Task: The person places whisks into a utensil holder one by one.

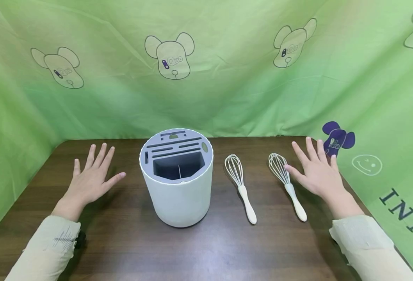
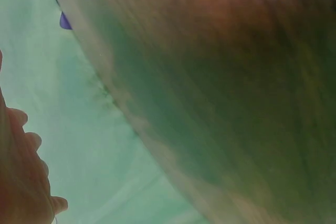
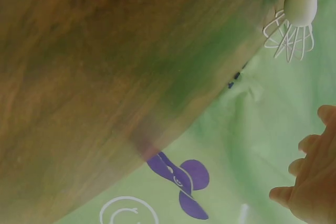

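My left hand [image 1: 89, 181] is spread with straight fingers at the left of the table, left of a white round utensil holder [image 1: 182, 203] with a grey slotted top; it holds nothing. My right hand [image 1: 319, 173] is also spread and holds nothing, at the right. Its thumb overlaps the wires of a whisk [image 1: 291, 187] in the head view; whether they touch I cannot tell. Another whisk [image 1: 241, 187] lies between that one and the holder. In the wrist views, parts of the left hand [image 2: 23, 177] and right hand [image 3: 315, 174] show at the frame edges.
Both whisks lie on the dark wooden table [image 1: 206, 257], white handles toward me. A green curtain [image 1: 227, 97] with cartoon bear heads hangs behind and along the sides. The holder's top has a large divided opening in front and narrow slots behind.
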A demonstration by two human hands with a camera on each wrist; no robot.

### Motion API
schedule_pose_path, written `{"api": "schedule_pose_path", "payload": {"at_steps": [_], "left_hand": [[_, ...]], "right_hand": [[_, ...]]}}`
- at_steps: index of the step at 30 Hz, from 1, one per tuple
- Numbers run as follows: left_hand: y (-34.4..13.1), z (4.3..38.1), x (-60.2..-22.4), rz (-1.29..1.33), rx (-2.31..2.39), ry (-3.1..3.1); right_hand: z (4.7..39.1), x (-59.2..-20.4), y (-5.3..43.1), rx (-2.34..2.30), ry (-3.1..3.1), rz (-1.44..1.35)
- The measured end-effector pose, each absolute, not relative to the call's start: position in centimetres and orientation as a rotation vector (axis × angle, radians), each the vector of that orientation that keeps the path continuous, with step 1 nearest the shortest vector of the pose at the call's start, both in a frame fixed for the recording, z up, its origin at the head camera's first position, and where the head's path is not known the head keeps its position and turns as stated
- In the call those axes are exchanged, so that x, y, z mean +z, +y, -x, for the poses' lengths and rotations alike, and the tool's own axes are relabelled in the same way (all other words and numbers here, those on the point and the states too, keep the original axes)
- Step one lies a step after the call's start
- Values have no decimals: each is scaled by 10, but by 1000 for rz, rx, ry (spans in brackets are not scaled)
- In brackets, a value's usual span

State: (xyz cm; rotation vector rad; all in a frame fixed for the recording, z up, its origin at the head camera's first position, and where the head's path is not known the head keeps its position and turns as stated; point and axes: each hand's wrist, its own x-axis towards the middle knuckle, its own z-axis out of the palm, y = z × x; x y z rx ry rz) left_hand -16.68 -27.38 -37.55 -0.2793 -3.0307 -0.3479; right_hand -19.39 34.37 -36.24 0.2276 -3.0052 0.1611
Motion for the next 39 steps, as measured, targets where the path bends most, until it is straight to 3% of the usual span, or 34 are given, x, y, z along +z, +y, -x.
{"api": "schedule_pose_path", "payload": {"at_steps": [27, 39], "left_hand": [[-266, 151, -345, 299, -397, -2920], [-236, 139, -318, 506, -463, -2792]], "right_hand": [[187, -358, 341, 271, -3013, -189], [176, -360, 343, 390, -3050, -173]]}}
